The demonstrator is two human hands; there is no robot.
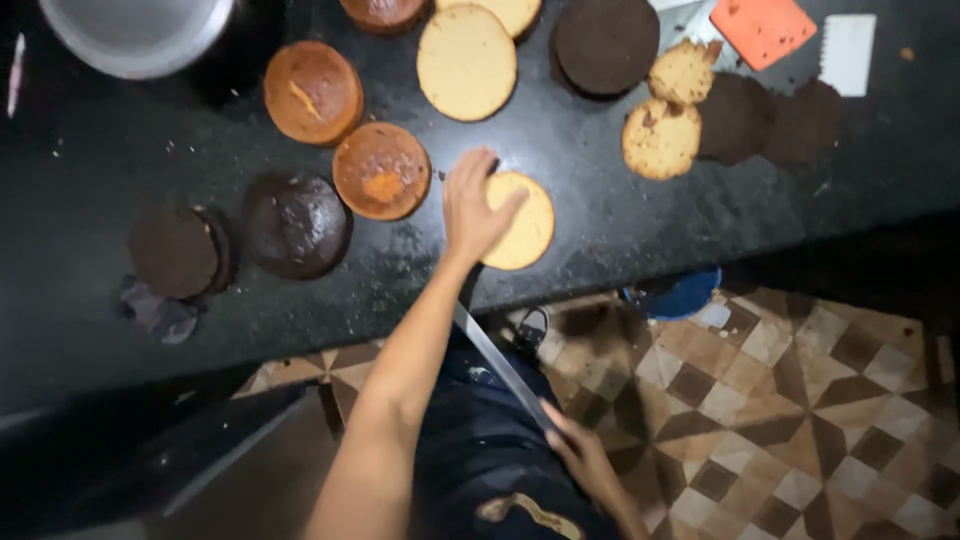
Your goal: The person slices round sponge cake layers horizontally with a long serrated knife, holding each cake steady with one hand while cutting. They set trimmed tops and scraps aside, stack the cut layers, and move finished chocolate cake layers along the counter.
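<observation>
**Hand on a yellow cake round, knife held low**

The dark surface carries many cake rounds, brown, yellow and chocolate. A long knife slants from the surface edge down over the patterned floor. The left hand lies open and flat on a pale yellow cake layer near the front edge, beside a brown cake. The right hand is closed around the knife's handle end.

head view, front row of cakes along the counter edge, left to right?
Flat dark chocolate round → domed chocolate cake → orange-brown cake → left hand resting on pale yellow round.
</observation>
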